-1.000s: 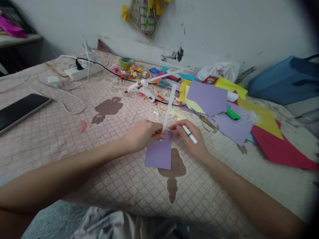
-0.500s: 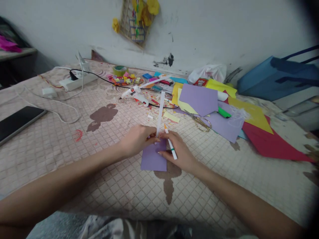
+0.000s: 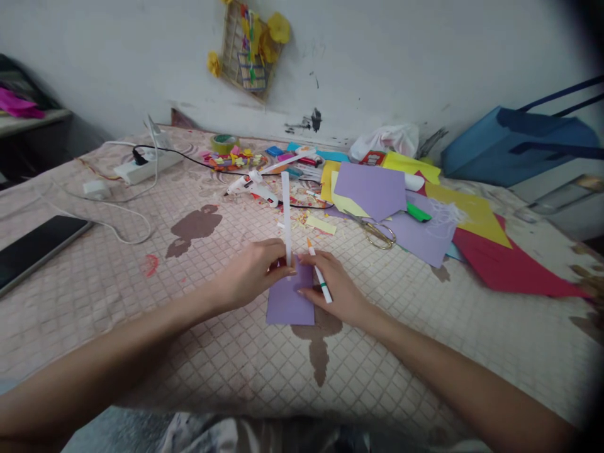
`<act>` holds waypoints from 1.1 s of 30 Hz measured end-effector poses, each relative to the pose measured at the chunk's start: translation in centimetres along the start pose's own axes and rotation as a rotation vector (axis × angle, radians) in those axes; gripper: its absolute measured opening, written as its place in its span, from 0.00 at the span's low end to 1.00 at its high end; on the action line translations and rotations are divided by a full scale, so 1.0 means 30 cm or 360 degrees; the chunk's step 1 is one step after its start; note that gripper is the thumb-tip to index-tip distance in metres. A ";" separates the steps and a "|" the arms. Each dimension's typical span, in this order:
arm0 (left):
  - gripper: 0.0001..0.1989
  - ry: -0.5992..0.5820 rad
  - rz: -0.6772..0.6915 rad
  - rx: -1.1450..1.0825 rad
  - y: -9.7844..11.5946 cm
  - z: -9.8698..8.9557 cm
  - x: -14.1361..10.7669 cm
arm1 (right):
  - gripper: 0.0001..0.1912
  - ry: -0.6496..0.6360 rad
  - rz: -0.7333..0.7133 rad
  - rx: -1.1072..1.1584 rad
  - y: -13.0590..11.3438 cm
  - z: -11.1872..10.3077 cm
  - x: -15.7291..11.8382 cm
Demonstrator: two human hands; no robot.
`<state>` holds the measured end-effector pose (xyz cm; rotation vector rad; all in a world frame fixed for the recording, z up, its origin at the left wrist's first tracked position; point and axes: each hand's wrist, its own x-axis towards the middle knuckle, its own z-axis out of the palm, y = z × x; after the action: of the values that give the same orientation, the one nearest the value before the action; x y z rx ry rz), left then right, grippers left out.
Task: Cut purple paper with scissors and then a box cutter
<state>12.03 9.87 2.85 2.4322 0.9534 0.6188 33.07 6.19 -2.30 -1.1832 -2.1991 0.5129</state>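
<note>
A small purple paper card [image 3: 289, 303] lies on the tablecloth in front of me. My left hand [image 3: 257, 272] is closed at its upper left, pinching the lower end of a long, narrow white strip [image 3: 286, 214]. That strip stands up from the fingers, its bottom over the paper; whether it is a ruler I cannot tell. My right hand [image 3: 337, 286] holds a white felt-tip pen [image 3: 321, 277] with an orange tip and green band, the tip pointing away from me. Thumb and fingertips of this hand also touch the card's right edge.
Beyond the hands lie a white glue gun [image 3: 255, 187], gold-handled scissors [image 3: 375, 233] and paper scraps. Coloured sheets [image 3: 372, 189] pile up at right, a blue bag [image 3: 514, 148] behind them. At left are a phone [image 3: 40, 248] and a power strip [image 3: 148, 165] with cables.
My left hand has shifted slightly left, taking the white strip toward the card's left side. The right hand stays almost still with the pen. The view has tilted a little.
</note>
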 end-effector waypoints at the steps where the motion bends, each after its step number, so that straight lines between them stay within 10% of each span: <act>1: 0.05 -0.0004 0.0007 -0.0013 0.001 0.005 -0.002 | 0.25 0.0001 -0.0003 -0.0009 0.001 0.001 -0.001; 33: 0.04 -0.0061 -0.0008 -0.0030 0.015 0.044 -0.007 | 0.24 0.0029 -0.0020 -0.0058 0.004 0.006 0.000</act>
<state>12.87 9.10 2.00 2.4158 0.9341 0.5749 33.03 6.23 -2.51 -1.1879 -2.2077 0.4570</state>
